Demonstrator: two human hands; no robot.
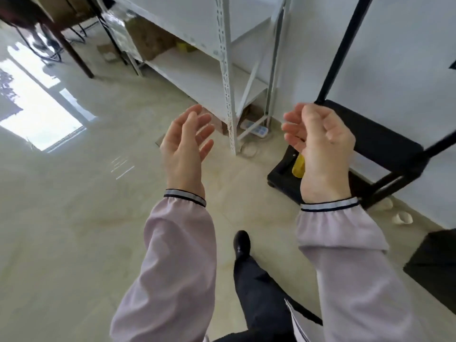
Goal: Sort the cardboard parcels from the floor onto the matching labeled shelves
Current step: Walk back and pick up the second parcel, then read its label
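Note:
My left hand [187,141] is raised in front of me, palm turned inward, fingers spread and holding nothing. My right hand [318,139] is level with it, fingers loosely curled, also holding nothing. Both wear pale pink sleeves. Behind them stands a white metal shelf unit [225,70] whose lower boards are mostly bare. A brown cardboard parcel [150,41] sits at the far end of the low shelf beside a small yellow item [183,46]. No parcel lies on the floor near my hands.
A black flat trolley [370,144] with a slanted black handle stands right of the shelf, against the white wall. A dark wooden table [37,18] is at the far left. My black shoe [241,243] steps on glossy beige tiles. A power strip [254,128] lies under the shelf.

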